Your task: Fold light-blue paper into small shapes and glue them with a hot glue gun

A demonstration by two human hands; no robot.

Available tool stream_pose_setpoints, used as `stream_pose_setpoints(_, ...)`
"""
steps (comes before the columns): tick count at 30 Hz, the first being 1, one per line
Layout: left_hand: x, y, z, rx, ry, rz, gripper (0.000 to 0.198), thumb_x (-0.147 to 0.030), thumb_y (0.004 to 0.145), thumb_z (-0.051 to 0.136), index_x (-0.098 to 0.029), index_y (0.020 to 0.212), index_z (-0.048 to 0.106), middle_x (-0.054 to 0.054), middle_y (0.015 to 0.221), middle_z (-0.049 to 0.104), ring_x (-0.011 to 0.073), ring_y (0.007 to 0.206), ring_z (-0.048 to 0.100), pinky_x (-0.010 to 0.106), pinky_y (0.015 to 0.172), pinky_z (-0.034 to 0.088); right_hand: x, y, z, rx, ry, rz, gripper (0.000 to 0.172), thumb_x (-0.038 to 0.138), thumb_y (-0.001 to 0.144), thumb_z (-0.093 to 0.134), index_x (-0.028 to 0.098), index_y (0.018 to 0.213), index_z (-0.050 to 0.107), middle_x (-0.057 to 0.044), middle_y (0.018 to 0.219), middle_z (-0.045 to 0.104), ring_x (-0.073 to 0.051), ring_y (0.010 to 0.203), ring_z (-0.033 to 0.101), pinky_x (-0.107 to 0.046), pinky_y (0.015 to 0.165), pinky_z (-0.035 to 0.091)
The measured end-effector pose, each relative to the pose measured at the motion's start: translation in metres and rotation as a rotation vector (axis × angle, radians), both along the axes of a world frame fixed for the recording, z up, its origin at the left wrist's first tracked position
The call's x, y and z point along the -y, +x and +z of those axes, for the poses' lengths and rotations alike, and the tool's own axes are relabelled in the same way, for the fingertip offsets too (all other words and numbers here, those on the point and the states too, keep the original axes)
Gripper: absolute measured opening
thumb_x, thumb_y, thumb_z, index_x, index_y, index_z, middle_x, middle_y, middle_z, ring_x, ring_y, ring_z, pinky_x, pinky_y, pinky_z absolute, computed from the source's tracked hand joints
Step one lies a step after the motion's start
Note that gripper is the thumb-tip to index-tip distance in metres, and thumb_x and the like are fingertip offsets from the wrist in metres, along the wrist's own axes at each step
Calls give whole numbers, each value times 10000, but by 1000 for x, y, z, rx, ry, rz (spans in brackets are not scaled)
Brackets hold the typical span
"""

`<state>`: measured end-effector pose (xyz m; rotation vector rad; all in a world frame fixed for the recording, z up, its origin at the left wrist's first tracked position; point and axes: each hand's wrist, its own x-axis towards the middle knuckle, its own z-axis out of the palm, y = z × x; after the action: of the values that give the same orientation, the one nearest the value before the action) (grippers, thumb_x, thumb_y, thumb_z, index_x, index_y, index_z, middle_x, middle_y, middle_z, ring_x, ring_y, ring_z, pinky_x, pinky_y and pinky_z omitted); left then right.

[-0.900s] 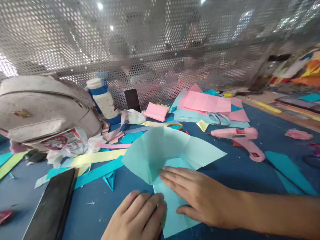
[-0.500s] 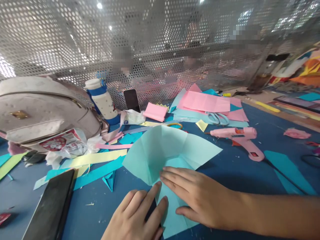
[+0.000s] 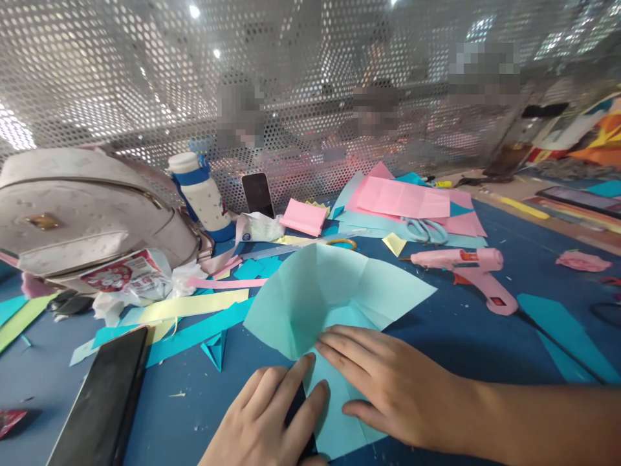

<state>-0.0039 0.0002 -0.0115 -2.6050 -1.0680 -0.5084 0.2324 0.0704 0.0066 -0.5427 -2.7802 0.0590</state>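
A light turquoise sheet of paper [image 3: 339,272] with several creases lies on the blue table, its far part bent upward like a fan and its near part flat. My right hand [image 3: 383,382] rests on the sheet with fingers stretched out, the fingertips at the fold and the thumb apart. At the sheet's left edge lies my left hand [image 3: 272,411], its index finger and thumb spread and touching the paper. The paper under my right palm is hidden.
A pink glue gun [image 3: 466,264] with a black cord lies right. Behind are blue-handled scissors [image 3: 424,232] and pink paper [image 3: 402,197]. Left are a black phone [image 3: 104,395], paper strips [image 3: 194,307], a bottle [image 3: 198,197] and a backpack [image 3: 87,213]. A perforated metal screen [image 3: 310,84] stands behind.
The whole view has shifted slightly, so things sit a little further right. Both hands and the turquoise paper keep nearly the same pose.
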Motion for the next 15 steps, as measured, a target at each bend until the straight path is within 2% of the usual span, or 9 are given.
stream_pose_setpoints(3, 1, 2, -8, 65, 14, 34, 610, -607, 962, 229, -221, 1218, 626, 110, 1284, 611, 235, 902, 560, 345, 771, 428, 1, 0, -1, -19, 62, -19, 504, 412, 955, 492, 61, 1313, 541, -119, 1310, 595, -265, 1188, 514, -368, 1026, 416)
stream_pose_setpoints(7, 3, 2, -11, 37, 20, 32, 613, -602, 964, 219, -218, 1235, 612, 118, 1293, 599, 236, 912, 551, 350, 784, 419, 1, -1, -2, -13, 106, -26, 462, 389, 962, 484, 74, 1292, 557, -102, 1275, 616, -259, 1153, 530, -365, 1000, 426)
stream_pose_setpoints(11, 3, 2, -7, 16, 24, 29, 604, -596, 966, 227, -213, 1232, 613, 121, 1293, 598, 236, 916, 549, 346, 783, 420, 0, -2, -2, 3, 85, -32, 472, 390, 964, 487, 86, 1322, 526, -95, 1298, 596, -254, 1176, 512, -369, 1016, 412)
stream_pose_setpoints(15, 1, 3, 3, -19, 66, -2, 591, -573, 976, 247, -189, 1201, 636, 121, 1243, 633, 224, 886, 548, 336, 779, 419, -2, -4, -1, 41, 29, -36, 499, 411, 929, 551, 104, 1322, 515, -98, 1286, 590, -258, 1153, 519, -388, 982, 431)
